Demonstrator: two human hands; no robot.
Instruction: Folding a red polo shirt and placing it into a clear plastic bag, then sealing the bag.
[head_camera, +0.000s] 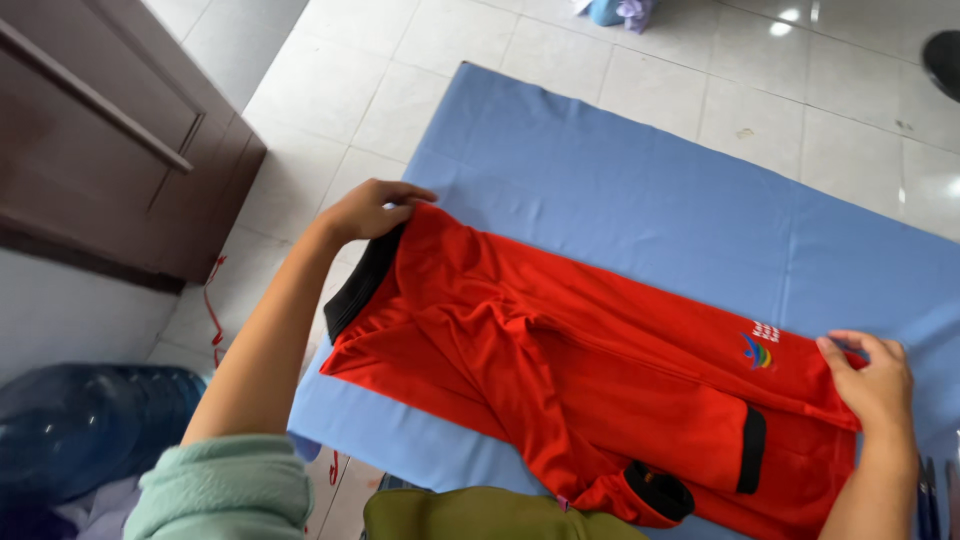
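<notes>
- Red shirt lies on the blue cloth, folded partly, with bumps in the middle
- Left hand, at 10 o'clock, pinches the black collar
- Right hand, at 3 o'clock, pinches the hem
- Smoothing and more folds are left, I think

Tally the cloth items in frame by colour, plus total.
Red: 1, red shirt with black trim, left hand at its collar end, right hand at its other end
Blue: 1, blue cloth under it
Olive green: 1, olive cloth at bottom edge
Total: 3
</notes>
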